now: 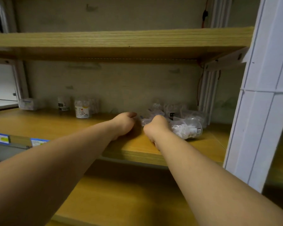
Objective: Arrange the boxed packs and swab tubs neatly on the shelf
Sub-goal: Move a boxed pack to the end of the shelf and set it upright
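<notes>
Both my arms reach onto the middle wooden shelf (203,149). My left hand (124,124) rests on the board with its fingers curled; its fingertips lie at the left end of a small clear-wrapped boxed pack (145,121). My right hand (157,128) is curled against the same pack's right side, its fingers mostly hidden. A clear swab tub (187,129) lies on its side just right of that hand. More tubs and packs (193,115) are heaped behind it. Two tubs stand upright at the back left, one labelled (82,110) and one darker (64,103). A small box (27,103) sits far left.
The upper shelf board (121,39) hangs low above the hands. A white upright post (258,111) bounds the shelf on the right, with a red wire along the back corner. Blue and yellow price labels (0,138) sit on the shelf's left front rail. A lower shelf (121,201) lies below.
</notes>
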The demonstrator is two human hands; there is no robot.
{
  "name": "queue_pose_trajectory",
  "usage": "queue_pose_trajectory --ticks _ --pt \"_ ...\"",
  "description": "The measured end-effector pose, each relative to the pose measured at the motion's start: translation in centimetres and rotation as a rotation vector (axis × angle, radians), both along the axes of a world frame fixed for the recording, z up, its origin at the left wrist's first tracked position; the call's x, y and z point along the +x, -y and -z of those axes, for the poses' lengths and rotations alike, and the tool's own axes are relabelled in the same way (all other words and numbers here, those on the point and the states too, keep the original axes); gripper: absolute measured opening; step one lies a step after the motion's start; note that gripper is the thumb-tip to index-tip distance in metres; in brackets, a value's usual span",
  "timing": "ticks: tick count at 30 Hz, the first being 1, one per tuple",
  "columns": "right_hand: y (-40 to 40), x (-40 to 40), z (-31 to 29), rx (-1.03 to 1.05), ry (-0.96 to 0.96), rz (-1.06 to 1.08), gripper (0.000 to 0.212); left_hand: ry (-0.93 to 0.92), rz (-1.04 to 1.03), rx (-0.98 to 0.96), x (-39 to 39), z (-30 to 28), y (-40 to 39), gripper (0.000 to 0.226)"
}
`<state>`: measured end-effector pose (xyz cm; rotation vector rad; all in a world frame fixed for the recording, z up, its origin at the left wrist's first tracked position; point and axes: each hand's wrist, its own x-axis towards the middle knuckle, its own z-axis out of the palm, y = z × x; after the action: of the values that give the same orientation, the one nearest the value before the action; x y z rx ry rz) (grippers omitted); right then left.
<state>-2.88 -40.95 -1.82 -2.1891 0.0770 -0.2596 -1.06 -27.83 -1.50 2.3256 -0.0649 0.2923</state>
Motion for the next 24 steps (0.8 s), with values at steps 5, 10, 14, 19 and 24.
queue_pose_trajectory --ticks 5,10,14,19,24 --pt "-0.1 3.0 -0.6 0.059 -0.056 0.009 0.019 0.038 0.085 0.066 2.7 -0.2 0.3 0.040" --pt "-0.3 2.9 -0.7 -0.104 -0.048 0.084 0.039 0.038 0.149 -0.025 4.5 -0.3 -0.4 0.032" --pt "-0.6 2.7 -0.6 0.015 -0.017 0.088 0.052 0.005 0.209 -0.189 5.8 0.0 -1.1 0.038" --pt "0.2 2.5 -0.6 0.058 0.128 0.006 0.063 -0.078 0.179 -0.407 6.1 -0.3 -1.3 0.029" --pt "0.7 3.2 0.0 0.021 0.231 -0.003 0.065 -0.055 0.157 -0.512 5.4 -0.4 -1.8 0.019"
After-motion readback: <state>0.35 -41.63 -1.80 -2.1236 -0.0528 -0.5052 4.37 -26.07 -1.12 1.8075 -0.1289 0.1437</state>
